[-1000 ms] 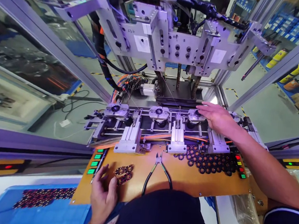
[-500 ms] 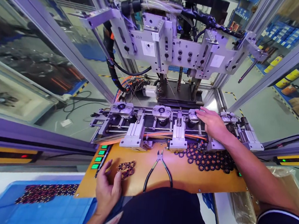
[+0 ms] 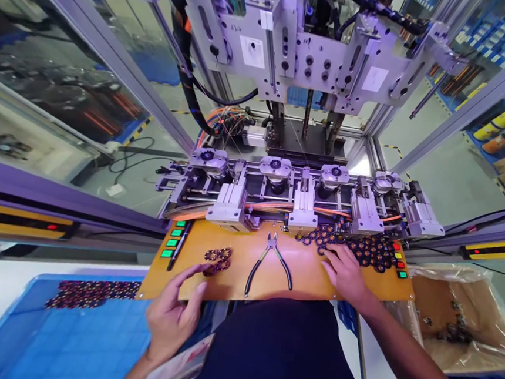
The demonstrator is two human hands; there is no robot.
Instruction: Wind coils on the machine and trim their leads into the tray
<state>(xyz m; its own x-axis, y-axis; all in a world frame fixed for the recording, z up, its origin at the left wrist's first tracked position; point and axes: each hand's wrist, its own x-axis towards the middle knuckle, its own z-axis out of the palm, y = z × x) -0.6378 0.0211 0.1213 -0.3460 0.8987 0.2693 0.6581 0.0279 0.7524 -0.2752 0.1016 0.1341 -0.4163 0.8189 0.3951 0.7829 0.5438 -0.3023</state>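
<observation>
My left hand (image 3: 175, 309) hovers at the left front of the orange board (image 3: 230, 288), index finger stretched out and thumb apart. Its index fingertip is at the edge of a small group of dark ring-shaped cores with coppery segments (image 3: 217, 261); I cannot tell whether it touches them. My right hand (image 3: 346, 275) has its fingers extended at the near edge of a larger spread of dark ring cores (image 3: 368, 253), thumb apart, with nothing visibly held. Between the hands lie diagonal cutters (image 3: 270, 262), handles spread toward me.
Behind the board runs a fixture row with several round clamping heads (image 3: 275, 167), under a metal machine head (image 3: 308, 59). A black pen-like tool (image 3: 179, 245) lies beside green buttons. A blue tray (image 3: 89, 340) holds rows of cores; a plastic-lined box (image 3: 458, 308) stands right.
My right hand has come back from the third clamping head to the ring cores on the board. My left index finger has stretched toward the small group. The view has tilted downward.
</observation>
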